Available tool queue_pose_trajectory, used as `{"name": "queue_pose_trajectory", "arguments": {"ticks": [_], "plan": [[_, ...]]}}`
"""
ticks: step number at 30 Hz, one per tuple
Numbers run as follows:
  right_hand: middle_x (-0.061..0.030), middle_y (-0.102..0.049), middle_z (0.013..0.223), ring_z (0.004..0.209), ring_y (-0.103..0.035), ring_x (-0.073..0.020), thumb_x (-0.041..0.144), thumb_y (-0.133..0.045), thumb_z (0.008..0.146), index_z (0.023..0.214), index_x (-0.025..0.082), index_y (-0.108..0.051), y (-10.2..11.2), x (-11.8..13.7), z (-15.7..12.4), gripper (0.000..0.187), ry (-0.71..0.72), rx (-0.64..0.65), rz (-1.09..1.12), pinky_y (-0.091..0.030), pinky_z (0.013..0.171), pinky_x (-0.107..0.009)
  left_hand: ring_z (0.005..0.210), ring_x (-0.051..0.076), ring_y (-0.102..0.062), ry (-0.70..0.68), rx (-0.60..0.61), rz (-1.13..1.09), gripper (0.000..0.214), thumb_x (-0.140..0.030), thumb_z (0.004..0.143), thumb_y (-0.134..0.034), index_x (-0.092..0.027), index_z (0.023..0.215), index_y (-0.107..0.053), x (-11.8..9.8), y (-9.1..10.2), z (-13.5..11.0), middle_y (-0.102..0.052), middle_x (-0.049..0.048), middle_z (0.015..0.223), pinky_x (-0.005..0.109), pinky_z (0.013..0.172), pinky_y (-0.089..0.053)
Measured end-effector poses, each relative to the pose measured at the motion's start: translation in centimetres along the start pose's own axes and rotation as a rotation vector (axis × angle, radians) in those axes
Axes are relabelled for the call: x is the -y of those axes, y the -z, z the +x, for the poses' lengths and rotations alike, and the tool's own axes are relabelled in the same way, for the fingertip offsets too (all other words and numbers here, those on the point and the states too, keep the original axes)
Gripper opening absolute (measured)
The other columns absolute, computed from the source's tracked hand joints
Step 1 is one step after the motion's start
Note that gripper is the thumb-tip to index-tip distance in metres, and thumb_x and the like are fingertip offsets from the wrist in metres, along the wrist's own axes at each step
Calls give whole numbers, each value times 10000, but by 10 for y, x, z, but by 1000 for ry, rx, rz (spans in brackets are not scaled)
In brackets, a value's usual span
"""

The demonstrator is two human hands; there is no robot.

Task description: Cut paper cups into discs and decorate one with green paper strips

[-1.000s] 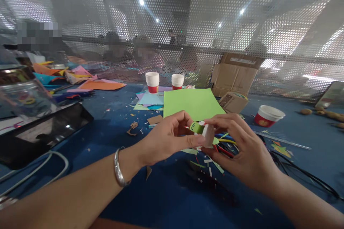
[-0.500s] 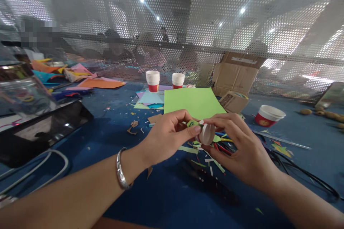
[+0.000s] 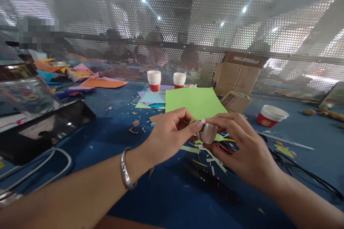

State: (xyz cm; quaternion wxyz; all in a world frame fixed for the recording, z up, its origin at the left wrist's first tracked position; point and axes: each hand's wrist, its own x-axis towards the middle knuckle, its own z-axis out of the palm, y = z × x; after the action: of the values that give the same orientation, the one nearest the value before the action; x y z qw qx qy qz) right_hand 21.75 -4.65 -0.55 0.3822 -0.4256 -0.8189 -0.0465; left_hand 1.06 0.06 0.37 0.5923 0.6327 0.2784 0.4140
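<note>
My right hand (image 3: 239, 146) grips a small white paper cup (image 3: 209, 134) with a bit of red on it, held on its side between thumb and fingers. My left hand (image 3: 169, 134), with a silver bangle on its wrist, pinches a small green paper piece (image 3: 202, 126) against the cup's left side. Fingers hide most of that piece. Beneath both hands lie paper scraps (image 3: 215, 157) and a dark, blurred tool whose kind I cannot make out (image 3: 212, 182). Behind the hands is a light green paper sheet (image 3: 195, 100).
Two cup stacks (image 3: 154, 80) stand at the back, and a red-and-white cup (image 3: 272, 116) leans at right. Cardboard boxes (image 3: 236, 75) rest by the perforated screen (image 3: 185, 18). At left are a black tablet-like device (image 3: 48, 128), a clear jar (image 3: 29, 91) and coloured paper (image 3: 104, 82). Black cables (image 3: 303, 175) lie right.
The cup has turned slightly in my fingers, and less of the green piece shows. Both hands keep their hold. The whole view has shifted a little.
</note>
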Motion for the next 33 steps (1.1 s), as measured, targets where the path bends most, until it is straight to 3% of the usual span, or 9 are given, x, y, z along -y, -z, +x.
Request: {"name": "queue_pose_trajectory", "arguments": {"ticks": [3,6,10,15,18,23,28,33], "plan": [[-91,-589,1196,1047,-620,-225,195,-720,877,1275,248,-605,1,1,0,418,-25,-27,30,-571,865,-381,816,114,-613,-1,33,-74,253,-362,848,-780,-166,951,-656,-2,1,0,-636,4,883,260,770,-523],[-77,-604,1180,1005,-638,-205,229,-734,880,1263,261,-607,3,3,1,404,-31,-41,72,-580,829,-341,930,136,-618,78,156,-207,435,-228,793,-827,-227,1194,-659,-3,7,1,-660,27,1049,267,821,-511],[-68,-612,1173,1006,-640,-194,226,-744,873,1252,259,-613,4,4,0,402,-43,-34,102,-575,827,-314,920,137,-631,168,283,-298,459,-154,817,-789,-224,1249,-651,0,12,3,-684,28,970,267,821,-511],[-75,-604,1207,1043,-626,-197,213,-727,874,1284,250,-598,5,4,-1,431,-43,6,76,-565,851,-310,796,104,-615,164,174,-243,485,-193,757,-859,-197,1196,-652,2,2,2,-694,-1,849,244,770,-503],[-71,-616,1196,1027,-631,-190,257,-722,892,1271,242,-594,5,4,0,401,-69,-3,78,-558,858,-308,818,113,-639,133,120,-262,469,-203,752,-866,-183,1166,-647,2,-3,1,-715,10,878,251,785,-516],[-31,-667,1117,916,-671,-163,359,-716,913,1261,280,-601,6,3,1,375,-196,-20,171,-559,813,-294,711,62,-626,97,179,-341,484,-162,773,-848,-247,1195,-628,1,6,1,-708,-34,807,187,716,-492],[-15,-747,975,839,-702,-149,390,-676,935,1068,260,-685,9,4,3,187,-398,-19,372,-552,747,-254,823,77,-683,62,201,-380,499,-131,775,-840,-283,1213,-658,-2,15,-2,-740,-9,970,186,782,-511],[-2,-734,786,686,-621,-121,447,-689,912,917,234,-699,12,5,4,213,-526,35,509,-488,608,-214,855,74,-698,74,222,-398,507,-109,777,-833,-301,1216,-669,-3,14,-2,-741,-14,1037,196,830,-537]]}}
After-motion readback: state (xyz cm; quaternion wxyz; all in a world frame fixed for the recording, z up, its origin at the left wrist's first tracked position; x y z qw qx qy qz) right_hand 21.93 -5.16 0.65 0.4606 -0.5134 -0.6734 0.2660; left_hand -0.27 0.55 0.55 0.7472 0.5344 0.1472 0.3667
